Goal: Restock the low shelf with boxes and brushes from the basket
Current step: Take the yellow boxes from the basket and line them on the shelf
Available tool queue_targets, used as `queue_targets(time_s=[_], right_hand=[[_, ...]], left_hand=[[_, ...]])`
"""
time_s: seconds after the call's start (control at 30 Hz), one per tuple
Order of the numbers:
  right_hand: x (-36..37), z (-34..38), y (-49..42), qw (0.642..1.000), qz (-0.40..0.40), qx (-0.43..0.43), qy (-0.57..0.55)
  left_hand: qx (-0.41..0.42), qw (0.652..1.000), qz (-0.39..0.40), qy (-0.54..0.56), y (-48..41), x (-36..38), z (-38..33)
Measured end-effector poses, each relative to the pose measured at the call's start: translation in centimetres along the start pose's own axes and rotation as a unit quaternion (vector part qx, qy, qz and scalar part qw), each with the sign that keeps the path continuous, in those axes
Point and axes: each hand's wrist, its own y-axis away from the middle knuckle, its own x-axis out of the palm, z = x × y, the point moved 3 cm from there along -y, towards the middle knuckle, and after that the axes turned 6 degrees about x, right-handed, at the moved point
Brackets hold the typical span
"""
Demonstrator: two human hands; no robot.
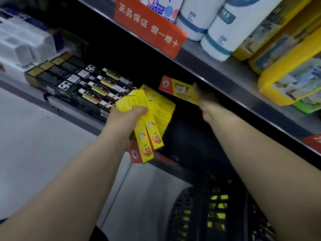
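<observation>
Single yellow box (177, 91) with a red end panel is held in the dark mouth of the low shelf (69, 112), just under the lip of the upper shelf (225, 73) and not yet set down. The right hand (205, 100) pinches its near end, thumb on the face, fingers hidden behind. The left hand (125, 119) grips a splayed bunch of yellow boxes (156, 108), thumb across them, over the shelf edge. The black basket (182, 214) stands on the floor below right, with more yellow stock showing through its mesh. Risks noted: the fanned bunch is held by one end only, so a box could slide out and drop. The single box could knock the upper lip. The row of black cartons (83, 84) lies close on the left and could be pushed askew.
</observation>
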Motion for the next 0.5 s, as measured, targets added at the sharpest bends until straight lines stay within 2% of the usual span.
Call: queue_targets(time_s=[0.1,0.2,0.37,0.5], right_hand=[[1.5,0.9,-1.7,0.998,-0.003,-0.047,0.035],[3.5,0.9,-3.3,0.993,0.038,-0.079,0.073],[6.4,-0.4,-5.0,0.990,0.066,-0.088,0.089],[8.4,-1.4,-5.5,0.965,0.157,-0.085,0.194]], left_hand=[[-0.004,1.000,-0.009,0.021,-0.1,0.4,0.4],[-0.013,0.999,-0.017,0.031,-0.5,0.4,0.8],[-0.047,0.997,-0.012,0.059,-1.4,0.9,1.8],[-0.068,0.994,-0.003,0.082,-2.0,1.5,2.2]])
